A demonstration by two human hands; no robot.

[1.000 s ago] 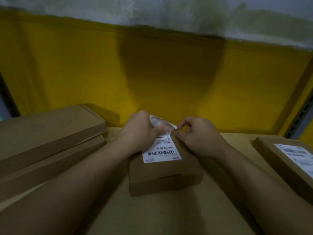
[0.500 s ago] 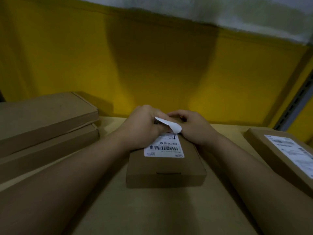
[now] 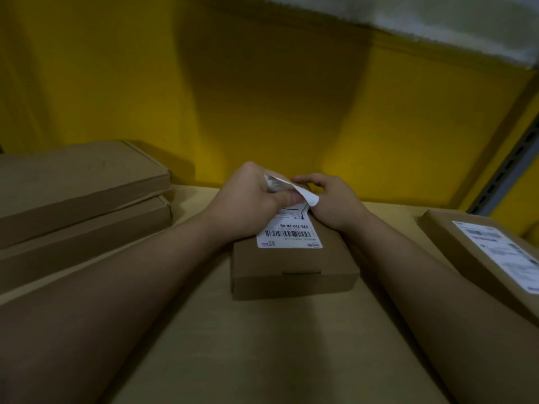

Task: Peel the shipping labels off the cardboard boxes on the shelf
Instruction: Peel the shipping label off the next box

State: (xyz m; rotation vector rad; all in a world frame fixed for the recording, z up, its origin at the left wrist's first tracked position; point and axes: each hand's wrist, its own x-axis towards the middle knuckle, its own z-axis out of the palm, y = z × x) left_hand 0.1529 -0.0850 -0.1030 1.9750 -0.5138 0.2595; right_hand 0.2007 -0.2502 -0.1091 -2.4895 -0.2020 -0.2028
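Observation:
A small cardboard box (image 3: 294, 272) lies in the middle of the shelf. A white shipping label (image 3: 288, 233) with a barcode is stuck to its top; the label's far end is lifted and curled over. My left hand (image 3: 248, 204) pinches that lifted end between thumb and fingers. My right hand (image 3: 335, 202) rests on the far right part of the box top with its fingers loosely bent, and I cannot tell whether they grip anything.
Two flat cardboard boxes (image 3: 73, 182) are stacked at the left. Another box with a white label (image 3: 501, 252) lies at the right edge. A yellow wall (image 3: 262, 97) closes the back, and a grey slotted upright (image 3: 513, 167) stands at the far right.
The lifted end of the label has curled further over toward the right, with more of it off the box. Both hands stay at the box's far end.

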